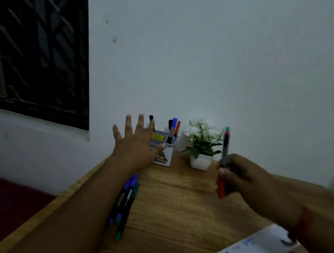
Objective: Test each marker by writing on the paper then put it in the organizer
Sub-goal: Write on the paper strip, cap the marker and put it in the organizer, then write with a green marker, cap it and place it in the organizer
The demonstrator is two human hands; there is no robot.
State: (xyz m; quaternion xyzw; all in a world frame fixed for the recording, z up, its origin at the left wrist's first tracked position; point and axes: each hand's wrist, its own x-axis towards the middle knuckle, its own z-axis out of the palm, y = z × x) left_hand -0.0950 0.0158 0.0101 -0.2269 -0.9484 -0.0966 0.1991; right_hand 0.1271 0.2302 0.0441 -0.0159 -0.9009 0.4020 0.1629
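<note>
— Where's the marker he's working with?

— In the right hand (243, 175), fingers curled tight round the barrel of the red-capped marker (223, 162), upright, just right of the organizer (165, 150) and in front of the little potted plant (201, 146). I'd guess it's heading for the organizer.

— And the other hand?

— The left hand (135, 144) is spread flat, fingers wide apart, holding nothing, right up against the organizer's front; probably to steady it.

— Room to drop it in?

— The right-hand slot already has several markers standing in it; the left compartment looks freer. The organizer sits near the table's (177, 196) back edge by the wall. Untested markers (126, 202) lie nearer than it, under his forearm. The paper (252, 249), with scribbles, is far to its near right, at the table edge.
</note>
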